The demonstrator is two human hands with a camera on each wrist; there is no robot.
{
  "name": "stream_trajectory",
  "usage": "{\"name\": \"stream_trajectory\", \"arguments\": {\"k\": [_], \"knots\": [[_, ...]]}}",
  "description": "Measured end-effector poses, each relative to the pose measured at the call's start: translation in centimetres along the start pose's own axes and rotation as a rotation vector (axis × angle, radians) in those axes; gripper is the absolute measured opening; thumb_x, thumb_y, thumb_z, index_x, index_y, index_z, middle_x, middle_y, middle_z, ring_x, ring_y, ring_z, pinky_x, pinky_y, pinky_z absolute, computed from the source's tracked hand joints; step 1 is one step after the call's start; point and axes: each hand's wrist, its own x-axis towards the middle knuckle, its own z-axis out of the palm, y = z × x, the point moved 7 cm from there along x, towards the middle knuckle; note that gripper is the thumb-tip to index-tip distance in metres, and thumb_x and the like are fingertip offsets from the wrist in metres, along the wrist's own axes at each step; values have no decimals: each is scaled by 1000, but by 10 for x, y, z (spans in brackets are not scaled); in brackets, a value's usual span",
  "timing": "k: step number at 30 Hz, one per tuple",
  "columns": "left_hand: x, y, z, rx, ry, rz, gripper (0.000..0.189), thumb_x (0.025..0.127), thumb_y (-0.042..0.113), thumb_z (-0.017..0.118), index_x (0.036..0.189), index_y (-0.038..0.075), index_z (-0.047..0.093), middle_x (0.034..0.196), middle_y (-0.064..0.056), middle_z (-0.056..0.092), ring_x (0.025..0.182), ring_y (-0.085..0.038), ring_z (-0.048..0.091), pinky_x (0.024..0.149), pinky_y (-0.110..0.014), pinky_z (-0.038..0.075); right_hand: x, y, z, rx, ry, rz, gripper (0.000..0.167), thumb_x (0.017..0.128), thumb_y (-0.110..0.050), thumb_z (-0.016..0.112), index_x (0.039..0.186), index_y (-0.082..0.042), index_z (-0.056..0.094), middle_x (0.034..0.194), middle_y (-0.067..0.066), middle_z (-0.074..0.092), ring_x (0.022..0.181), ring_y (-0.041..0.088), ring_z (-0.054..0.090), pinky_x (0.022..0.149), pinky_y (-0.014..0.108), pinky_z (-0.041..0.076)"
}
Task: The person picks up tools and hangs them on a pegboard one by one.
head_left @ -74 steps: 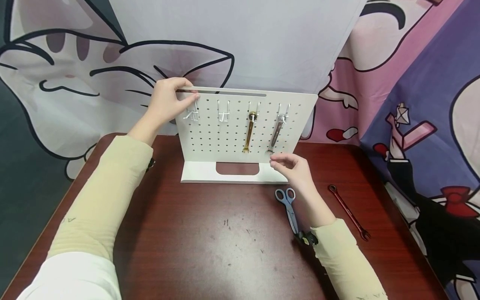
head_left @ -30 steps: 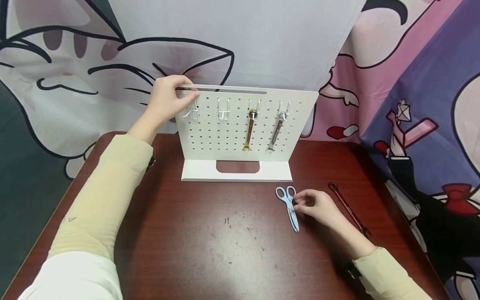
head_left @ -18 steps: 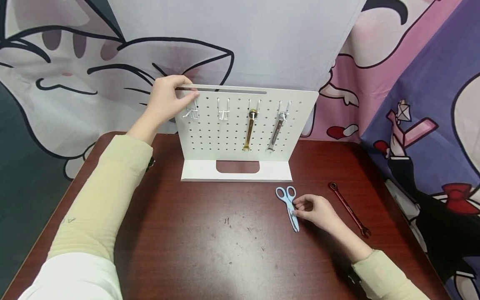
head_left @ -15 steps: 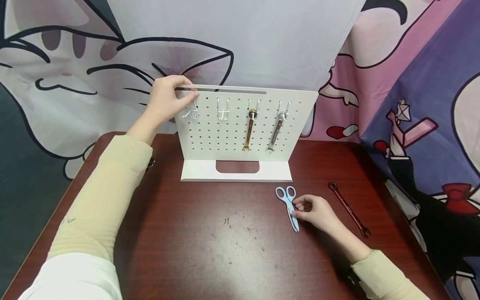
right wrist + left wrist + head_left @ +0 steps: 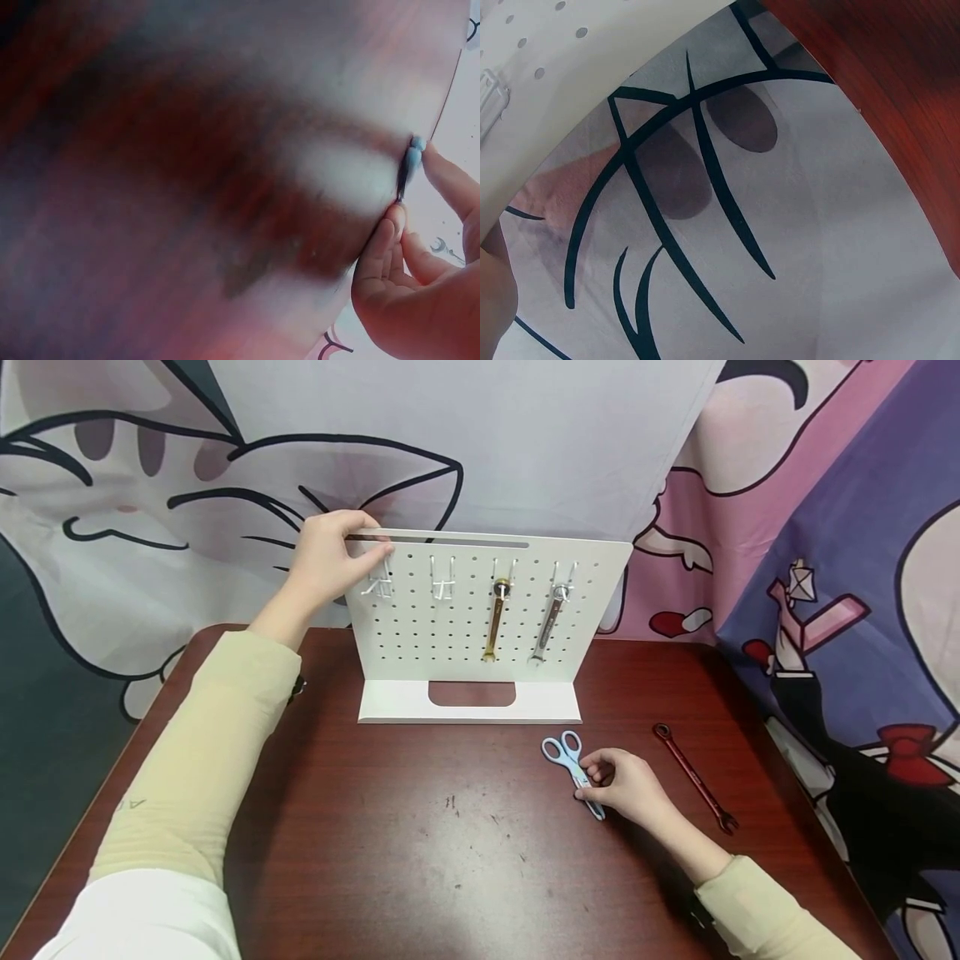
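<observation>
My left hand grips the top left corner of a white pegboard, thumb in front and fingers over the top edge. In the left wrist view only a bit of that hand shows beside the board. Below the board's right end, my right hand pinches light blue scissors by the blades between thumb and fingers. Their loops point toward the board. The right wrist view has the scissors edge-on, close to the tabletop, with thumb and fingers at them; whether they are lifted I cannot tell.
A gold wrench and a silver wrench hang on the board's right hooks. Two bare hooks, one being the second hook, sit at its left. A red wrench lies right of my right hand on the brown table.
My right hand has come down from the silver wrench's lower end to the scissors and now pinches them. The scissors have turned slightly, loops shifting left. My left hand has stayed on the board.
</observation>
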Motion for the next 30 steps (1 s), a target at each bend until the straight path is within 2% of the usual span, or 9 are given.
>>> {"name": "stream_trajectory", "arguments": {"k": [7,16,23,30], "knots": [[-1,0,0,0,-1,3,15,93,12,77,99,-2,77,96,-20,77,79,-17,53,75,-20,34,0,0,-1,-7,10,2,28,75,-4,92,97,-1,76,82,3,69,73,9,63,67,19,52],[0,-1,0,-6,9,4,15,92,11,77,98,-2,77,95,-20,77,77,-6,49,74,-18,33,2,3,-2,6,21,7,20,78,-3,89,95,0,77,78,3,73,70,6,63,64,19,51],[0,0,0,-7,4,5,15,92,12,78,98,-2,77,96,-20,77,79,-14,53,74,-19,34,2,3,-2,15,8,34,21,78,-3,89,95,0,77,78,3,72,70,8,62,64,20,51],[-1,0,0,-18,3,7,14,93,11,78,99,-1,77,95,-20,77,78,-17,53,74,-17,31,2,5,0,14,6,36,21,78,-5,90,94,1,77,75,0,68,69,2,59,66,19,49]]}}
